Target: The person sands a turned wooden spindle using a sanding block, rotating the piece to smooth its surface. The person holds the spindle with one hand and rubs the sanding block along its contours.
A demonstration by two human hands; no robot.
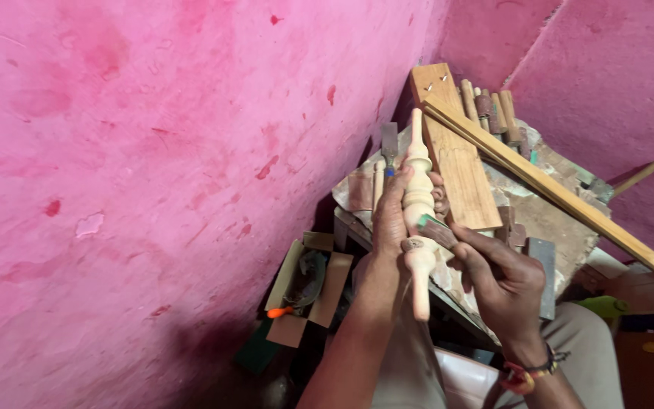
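left hand [390, 227] clamped round pale turned wooden spindle [418, 198], tip toward 12 o'clock. right hand [498, 274] at 4 o'clock pinches small brownish piece, perhaps sandpaper [438, 231], against spindle. cluttered desk [546, 220] behind.

We observe bare forearms, a red-and-dark beaded bracelet [530, 371] on the right wrist, and grey-beige trousers [592, 348].

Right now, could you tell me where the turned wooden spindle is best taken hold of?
Probably at the narrow waist of the turned wooden spindle, coming from the side, as the left hand does. The beads above and below keep fingers from sliding. The right hand holds a small scrap of sandpaper against it.
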